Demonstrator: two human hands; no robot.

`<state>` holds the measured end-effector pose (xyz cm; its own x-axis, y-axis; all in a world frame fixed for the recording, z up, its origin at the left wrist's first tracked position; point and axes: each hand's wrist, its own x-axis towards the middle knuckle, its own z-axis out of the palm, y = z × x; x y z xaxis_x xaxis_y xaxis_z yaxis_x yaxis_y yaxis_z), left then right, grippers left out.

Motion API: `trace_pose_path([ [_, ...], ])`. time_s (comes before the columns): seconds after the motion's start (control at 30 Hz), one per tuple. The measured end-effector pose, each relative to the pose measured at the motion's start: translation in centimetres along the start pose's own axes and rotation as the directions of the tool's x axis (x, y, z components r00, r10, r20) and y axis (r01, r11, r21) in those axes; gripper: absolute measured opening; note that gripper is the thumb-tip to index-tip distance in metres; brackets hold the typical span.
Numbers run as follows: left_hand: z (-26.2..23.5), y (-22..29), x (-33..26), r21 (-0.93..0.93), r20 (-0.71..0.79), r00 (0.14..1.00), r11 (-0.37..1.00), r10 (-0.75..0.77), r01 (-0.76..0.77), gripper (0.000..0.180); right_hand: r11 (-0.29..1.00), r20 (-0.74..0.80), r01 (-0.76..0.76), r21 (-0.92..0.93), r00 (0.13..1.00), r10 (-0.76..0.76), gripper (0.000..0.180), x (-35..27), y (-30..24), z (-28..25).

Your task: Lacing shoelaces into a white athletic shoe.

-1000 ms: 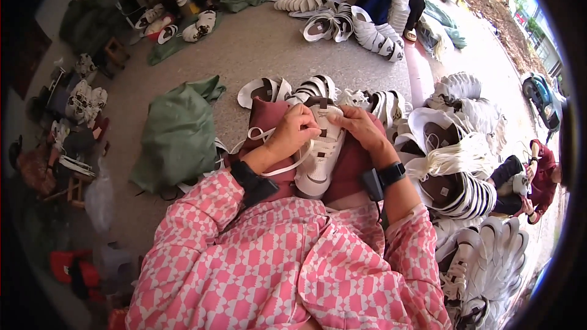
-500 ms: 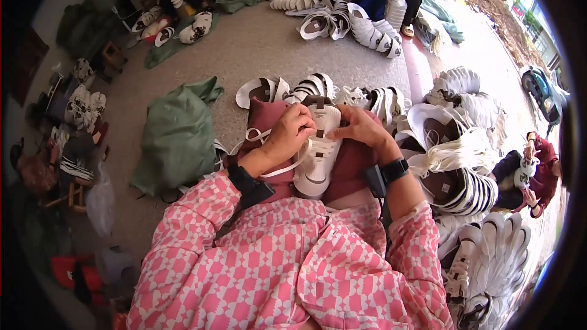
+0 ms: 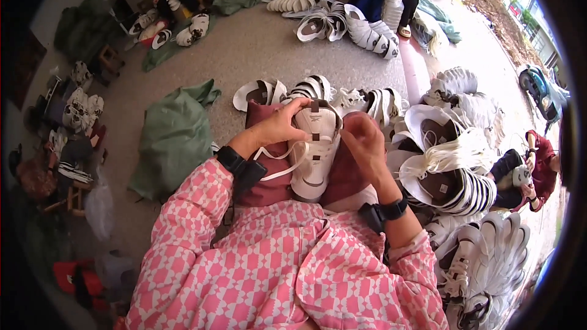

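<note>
A white shoe upper (image 3: 316, 159) with a brown pull tab lies toe toward me across my lap, over dark red cloth (image 3: 263, 186). My left hand (image 3: 275, 129) grips its left edge, thumb and forefinger set apart along the side of the tongue. Just off the right edge, my right hand (image 3: 367, 146) is raised with curled fingers; whatever is between its fingertips is too small to make out. A white lace (image 3: 278, 174) loops from the upper's left side below my left hand.
Stacked white uppers (image 3: 452, 189) crowd my right side, with more uppers (image 3: 312, 87) just beyond my lap. At left lies a green sack (image 3: 174, 137). Other people sit working at the far side and right. A scooter (image 3: 541, 91) stands at far right.
My left hand has gone from a pinch over the middle of the upper to its left edge. My right hand has come off the right edge, and its fingers have curled.
</note>
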<state>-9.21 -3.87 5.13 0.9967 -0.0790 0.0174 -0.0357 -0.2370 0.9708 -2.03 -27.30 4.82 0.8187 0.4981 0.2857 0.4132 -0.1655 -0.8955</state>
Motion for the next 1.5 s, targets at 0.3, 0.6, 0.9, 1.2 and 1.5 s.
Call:
trace_pose_path([
  [0.3, 0.4, -0.3, 0.3, 0.111, -0.064, 0.996, 0.991, -0.069, 0.076, 0.079, 0.932, 0.302, -0.295, 0.211, 0.926, 0.225, 0.015, -0.3, 0.0, 1.8],
  [0.6, 0.3, -1.3, 0.8, 0.077, -0.002, 0.995, 0.992, -0.099, 0.099, 0.071, 0.941, 0.351, -0.311, 0.134, 0.903, 0.249, 0.018, 0.3, 0.6, 1.8],
  [0.9, -0.6, -0.6, 1.3, -0.201, 0.066, 0.971, 0.950, -0.229, 0.238, 0.051, -0.026, -0.104, 0.116, 0.993, 0.951, 0.290, 0.010, 1.7, 7.9, -19.9],
  [1.2, 1.7, -1.9, -2.1, 0.430, -0.501, 0.781, 0.890, 0.373, -0.150, 0.035, -0.109, -0.068, 0.106, 0.988, 0.951, 0.302, 0.017, -1.8, 16.0, -23.1],
  [1.5, -0.9, -0.9, -4.0, 0.202, -0.131, 0.987, 0.973, -0.090, 0.115, 0.031, 0.332, -0.079, 0.012, 0.943, 0.979, 0.188, 0.040, -1.4, 3.2, -19.5],
])
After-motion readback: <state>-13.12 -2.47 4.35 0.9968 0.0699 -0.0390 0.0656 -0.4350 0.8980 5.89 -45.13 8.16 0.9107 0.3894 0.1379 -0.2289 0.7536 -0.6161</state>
